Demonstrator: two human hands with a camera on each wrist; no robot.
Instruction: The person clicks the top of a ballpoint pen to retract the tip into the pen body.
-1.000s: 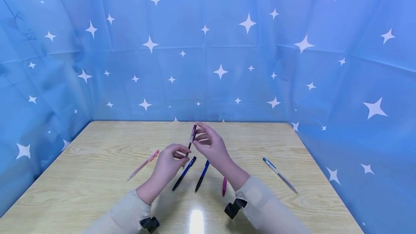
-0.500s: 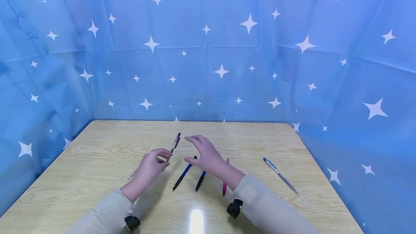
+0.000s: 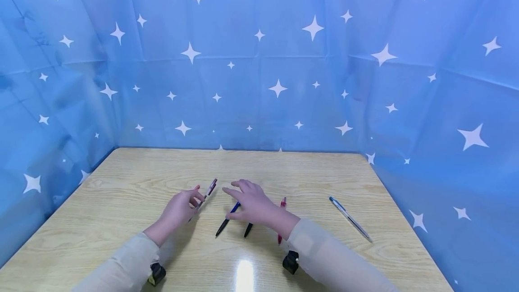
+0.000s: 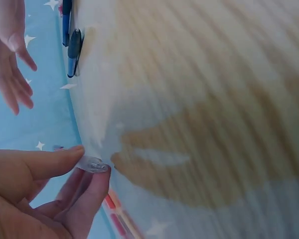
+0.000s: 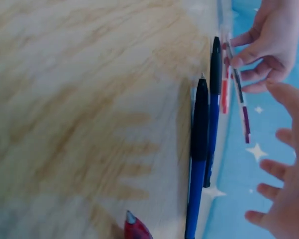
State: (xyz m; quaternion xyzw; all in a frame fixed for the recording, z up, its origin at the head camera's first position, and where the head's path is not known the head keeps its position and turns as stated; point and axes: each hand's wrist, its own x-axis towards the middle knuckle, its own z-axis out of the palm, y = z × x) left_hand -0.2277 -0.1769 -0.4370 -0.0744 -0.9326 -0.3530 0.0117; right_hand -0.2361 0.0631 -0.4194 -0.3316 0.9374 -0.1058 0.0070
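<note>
While the left grip pinches a purple pen aslant at the left part of the desk, just beside a pink pen, the step in hand looks like laying it down — the next move probably calls for lowering it flat and letting go. The right grip, fingers spread, holds nothing above two blue-and-black pens. Pale wood grain covers the desk — glare whitens its near part — and star-printed blue cloth hangs around.

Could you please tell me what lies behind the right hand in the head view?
A blue-black pen shows partly, a second pen only its black end; the right hand covers the rest.
</note>
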